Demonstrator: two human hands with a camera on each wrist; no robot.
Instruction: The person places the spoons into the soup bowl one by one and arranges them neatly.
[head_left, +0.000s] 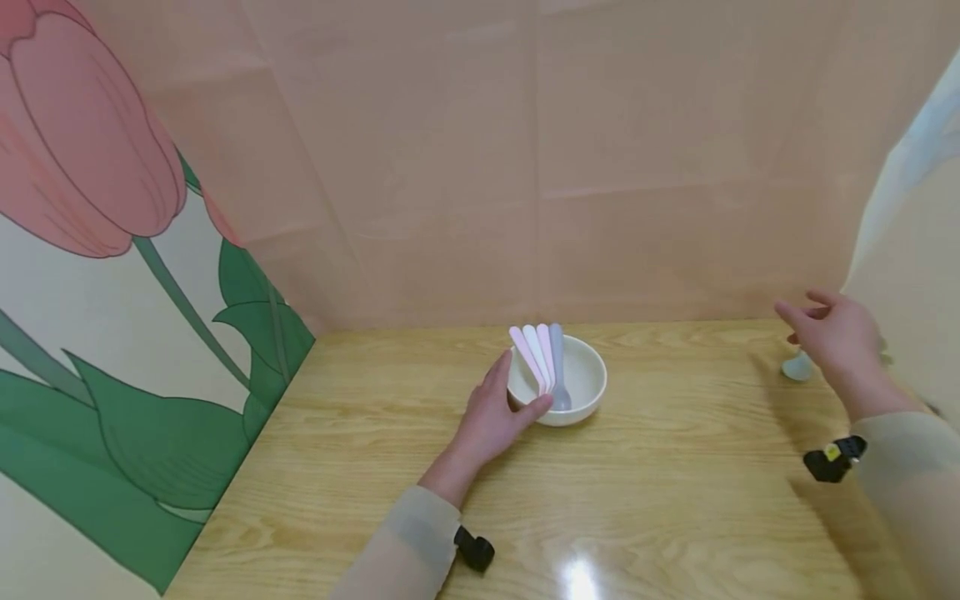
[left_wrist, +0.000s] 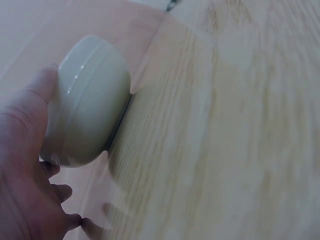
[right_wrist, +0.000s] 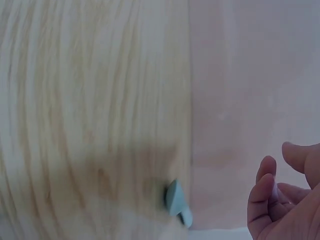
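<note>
A white bowl [head_left: 592, 379] stands on the wooden table and holds several small spoons [head_left: 543, 358] with pink, white and grey handles leaning on its far rim. My left hand [head_left: 491, 412] grips the bowl's left side, the thumb at the near rim and the fingers around the outside. The left wrist view shows the bowl [left_wrist: 92, 105] from the side, its spoons hidden. At the far right, my right hand [head_left: 840, 333] hovers with loosely bent fingers and holds nothing visible. Below it, a pale blue-green spoon [right_wrist: 176, 200] lies on the table, partly covered in the head view.
A plain pinkish-beige sheet [head_left: 420, 167] hangs along the table's back edge. To the left stands a panel with a printed tulip [head_left: 90, 133]. A pale sheet edge [head_left: 900, 183] is at the right. The wooden tabletop [head_left: 675, 500] stretches in front of the bowl.
</note>
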